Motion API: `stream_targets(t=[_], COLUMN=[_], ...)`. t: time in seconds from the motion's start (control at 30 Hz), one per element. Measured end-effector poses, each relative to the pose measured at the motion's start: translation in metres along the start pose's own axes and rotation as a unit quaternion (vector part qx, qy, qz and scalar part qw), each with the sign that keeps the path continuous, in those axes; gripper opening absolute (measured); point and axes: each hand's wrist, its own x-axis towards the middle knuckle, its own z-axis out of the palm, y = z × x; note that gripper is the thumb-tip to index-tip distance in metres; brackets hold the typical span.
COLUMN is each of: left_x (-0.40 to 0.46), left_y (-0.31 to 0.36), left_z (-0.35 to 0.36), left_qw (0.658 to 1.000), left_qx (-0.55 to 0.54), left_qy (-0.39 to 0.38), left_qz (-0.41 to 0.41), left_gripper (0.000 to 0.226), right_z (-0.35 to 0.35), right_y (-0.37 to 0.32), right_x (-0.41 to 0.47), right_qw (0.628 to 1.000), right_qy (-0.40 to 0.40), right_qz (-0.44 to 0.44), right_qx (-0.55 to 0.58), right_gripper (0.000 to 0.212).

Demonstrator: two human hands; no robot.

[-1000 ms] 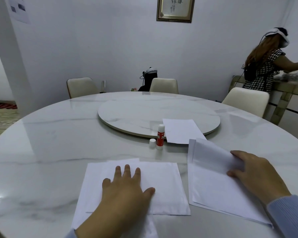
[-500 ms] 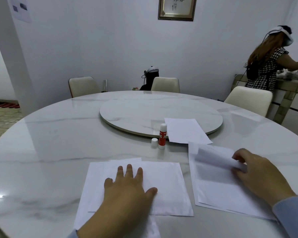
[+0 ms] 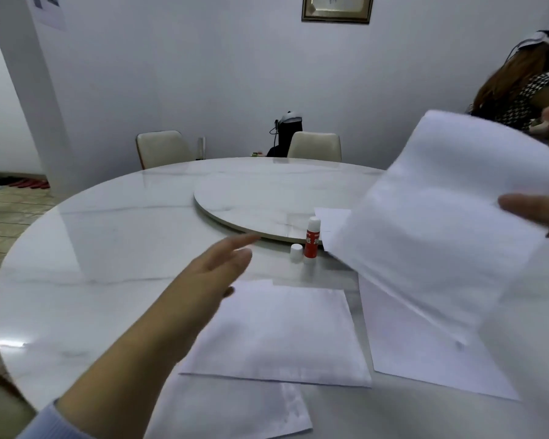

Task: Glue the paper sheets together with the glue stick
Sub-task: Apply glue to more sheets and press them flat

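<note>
My right hand [image 3: 534, 217] pinches a white paper sheet [image 3: 441, 223] at its right edge and holds it raised and tilted above the table. Below it another sheet [image 3: 425, 356] lies flat on the right. In front of me lie the stacked glued sheets [image 3: 276, 334]. My left hand [image 3: 216, 270] hovers above their left side with straight fingers, holding nothing. The red glue stick [image 3: 312, 239] stands upright and uncapped beside the turntable, with its white cap [image 3: 296, 251] next to it.
The round marble table [image 3: 92, 264] carries a turntable [image 3: 251, 194] in its middle, with another sheet [image 3: 332, 217] on its near rim. Chairs [image 3: 160, 148] stand at the far side. A person [image 3: 520, 87] stands at the back right.
My right hand has lifted the top sheet off the right pile into the air. My left hand has risen off the stacked sheets and moved forward.
</note>
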Motion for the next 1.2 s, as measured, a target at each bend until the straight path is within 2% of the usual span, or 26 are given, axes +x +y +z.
stream_targets(t=[0.07,0.13,0.17,0.23,0.3,0.37,0.47,0.57,0.67,0.77,1.0,1.2], left_x=[-0.008,-0.014,-0.015,-0.016,-0.015,-0.014,-0.008,0.002,0.012,0.018,0.015,0.013], left_y=[0.011,0.019,0.021,0.025,0.027,0.024,0.015,0.003,-0.011,-0.028,-0.045,-0.049], left_z=[0.005,0.013,0.017,0.024,0.025,0.019,0.0,-0.015,-0.02,-0.025,-0.034,-0.038], left_qw=[0.984,0.965,0.963,0.976,0.99,0.994,0.999,0.999,0.996,0.99,0.981,0.966], left_qx=[-0.163,-0.229,-0.235,-0.197,-0.14,-0.077,-0.013,0.039,0.079,0.127,0.185,0.252], left_qy=[-0.072,-0.126,-0.133,-0.096,0.007,0.071,0.036,0.005,0.017,0.045,0.031,0.027], left_qz=[-0.01,-0.012,-0.011,0.012,0.021,0.021,0.005,-0.018,-0.04,-0.036,-0.056,-0.038], left_gripper=[0.047,0.069,0.079,0.085,0.088,0.092,0.07,0.039,0.017,0.012,0.013,0.016], right_z=[0.025,0.062,0.079,0.112,0.13,0.137,0.134,0.123,0.124,0.133,0.133,0.137], right_y=[-0.004,-0.014,-0.018,-0.027,-0.026,-0.02,-0.01,0.007,0.02,0.026,0.025,0.029], right_x=[-0.005,-0.01,-0.017,-0.037,-0.049,-0.053,-0.05,-0.041,-0.041,-0.047,-0.053,-0.054], right_qw=[0.988,0.967,0.964,0.962,0.962,0.961,0.953,0.93,0.93,0.94,0.931,0.936], right_qy=[0.052,0.104,0.105,0.094,0.08,0.071,0.021,-0.089,-0.16,-0.179,-0.228,-0.26], right_qz=[0.043,0.06,0.053,0.054,0.069,0.105,0.151,0.222,0.269,0.273,0.275,0.237], right_qx=[0.137,0.222,0.237,0.25,0.25,0.247,0.263,0.28,0.192,0.102,0.074,-0.019], right_gripper=[0.097,0.075,0.067,0.066,0.072,0.078,0.072,0.057,0.035,0.017,0.017,0.019])
